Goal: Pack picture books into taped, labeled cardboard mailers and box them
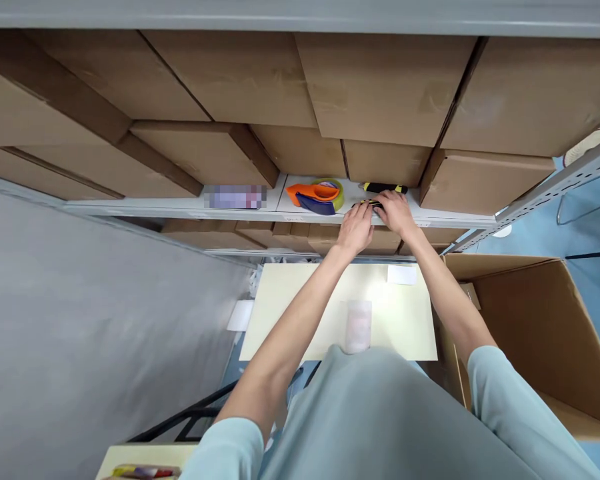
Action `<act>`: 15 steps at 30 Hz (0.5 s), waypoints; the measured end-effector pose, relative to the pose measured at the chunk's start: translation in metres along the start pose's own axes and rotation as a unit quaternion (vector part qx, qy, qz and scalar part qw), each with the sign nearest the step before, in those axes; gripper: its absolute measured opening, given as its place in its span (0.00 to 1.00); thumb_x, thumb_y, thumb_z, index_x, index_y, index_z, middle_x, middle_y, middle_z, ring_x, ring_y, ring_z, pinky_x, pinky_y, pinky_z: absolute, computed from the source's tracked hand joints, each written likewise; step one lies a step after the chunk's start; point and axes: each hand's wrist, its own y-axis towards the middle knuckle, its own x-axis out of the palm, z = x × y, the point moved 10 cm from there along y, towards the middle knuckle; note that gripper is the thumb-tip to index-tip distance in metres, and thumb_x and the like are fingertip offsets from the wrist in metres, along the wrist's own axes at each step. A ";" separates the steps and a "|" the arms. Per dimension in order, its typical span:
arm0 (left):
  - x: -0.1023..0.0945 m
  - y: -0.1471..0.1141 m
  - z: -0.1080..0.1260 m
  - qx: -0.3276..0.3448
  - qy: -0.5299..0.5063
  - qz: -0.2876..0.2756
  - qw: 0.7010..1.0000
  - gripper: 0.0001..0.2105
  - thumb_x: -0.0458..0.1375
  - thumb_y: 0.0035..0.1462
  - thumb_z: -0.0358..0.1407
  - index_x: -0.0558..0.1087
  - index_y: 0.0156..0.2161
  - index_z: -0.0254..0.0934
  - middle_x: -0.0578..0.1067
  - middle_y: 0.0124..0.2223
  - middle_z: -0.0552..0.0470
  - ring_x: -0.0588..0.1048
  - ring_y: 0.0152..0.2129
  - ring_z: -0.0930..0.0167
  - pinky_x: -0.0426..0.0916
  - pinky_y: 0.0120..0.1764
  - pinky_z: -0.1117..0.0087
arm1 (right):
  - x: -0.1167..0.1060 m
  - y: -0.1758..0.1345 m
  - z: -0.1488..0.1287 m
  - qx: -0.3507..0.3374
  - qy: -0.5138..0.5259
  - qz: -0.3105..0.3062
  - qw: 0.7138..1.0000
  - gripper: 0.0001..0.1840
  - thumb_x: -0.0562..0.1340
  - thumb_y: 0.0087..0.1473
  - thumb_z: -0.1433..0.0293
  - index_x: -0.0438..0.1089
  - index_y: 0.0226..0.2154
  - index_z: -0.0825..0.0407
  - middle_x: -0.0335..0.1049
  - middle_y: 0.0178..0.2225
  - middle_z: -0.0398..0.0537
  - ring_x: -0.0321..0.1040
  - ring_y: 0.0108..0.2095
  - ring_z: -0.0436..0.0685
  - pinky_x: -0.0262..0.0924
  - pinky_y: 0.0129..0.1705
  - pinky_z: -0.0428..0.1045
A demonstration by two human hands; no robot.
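Observation:
Both my hands reach forward to the white shelf. My left hand (356, 228) rests its fingertips at the left part of a slim black-and-yellow tool (365, 203) lying at the shelf's front. At the tool's right end, my right hand (396, 211) has its fingers bent over it. The fingers hide most of this tool, so its kind is unclear. Just behind lies a black-and-yellow utility knife (386, 188). To the left, an orange-and-blue tape dispenser (316, 196) holds a yellowish tape roll (339, 195). A blurred package (236, 197) lies farther left.
Cardboard boxes (380, 87) stand stacked behind on the shelf (280, 208). Below is a pale table (300, 293) with a white card (401, 275) and a translucent pinkish object (359, 325). An open carton (535, 320) stands right; a grey wall (90, 300) borders the left.

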 end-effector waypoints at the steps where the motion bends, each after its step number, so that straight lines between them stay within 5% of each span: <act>1: 0.001 0.000 0.001 -0.004 0.001 -0.001 1.000 0.33 0.55 0.65 0.29 0.64 0.74 0.28 0.63 0.78 0.33 0.59 0.77 0.50 0.55 0.77 0.47 | 0.003 0.001 0.001 0.005 0.001 -0.001 1.000 0.21 0.58 0.71 0.73 0.76 0.62 0.56 0.75 0.62 0.63 0.65 0.62 0.71 0.56 0.67 0.64; 6: 0.005 -0.048 -0.005 -0.010 -0.029 0.044 0.999 0.28 0.53 0.70 0.32 0.67 0.73 0.35 0.62 0.79 0.41 0.58 0.77 0.55 0.57 0.76 0.50 | 0.010 -0.031 0.004 0.021 0.037 0.091 0.995 0.23 0.53 0.75 0.70 0.73 0.64 0.55 0.68 0.68 0.64 0.61 0.68 0.70 0.57 0.69 0.64; 9: 0.046 -0.124 -0.048 -0.090 -0.084 0.032 0.992 0.25 0.52 0.73 0.36 0.69 0.72 0.41 0.69 0.75 0.43 0.65 0.73 0.56 0.60 0.74 0.51 | 0.045 -0.093 0.008 0.038 0.115 0.161 0.979 0.23 0.50 0.77 0.66 0.72 0.64 0.52 0.69 0.65 0.63 0.63 0.68 0.68 0.60 0.69 0.65; 12: 0.133 -0.226 -0.100 -0.249 -0.156 -0.075 0.953 0.22 0.55 0.70 0.34 0.74 0.66 0.36 0.78 0.66 0.39 0.77 0.62 0.56 0.68 0.69 0.53 | 0.135 -0.175 0.008 0.101 0.230 0.098 0.963 0.18 0.54 0.76 0.64 0.75 0.56 0.51 0.78 0.55 0.60 0.75 0.56 0.65 0.69 0.62 0.60; 15: 0.217 -0.316 -0.110 -0.339 -0.204 -0.186 0.900 0.20 0.60 0.64 0.32 0.79 0.60 0.37 0.82 0.58 0.39 0.82 0.52 0.56 0.74 0.62 0.56 | 0.249 -0.268 0.000 0.243 0.299 -0.083 0.919 0.15 0.59 0.70 0.69 0.75 0.55 0.53 0.82 0.50 0.58 0.80 0.46 0.62 0.74 0.54 0.57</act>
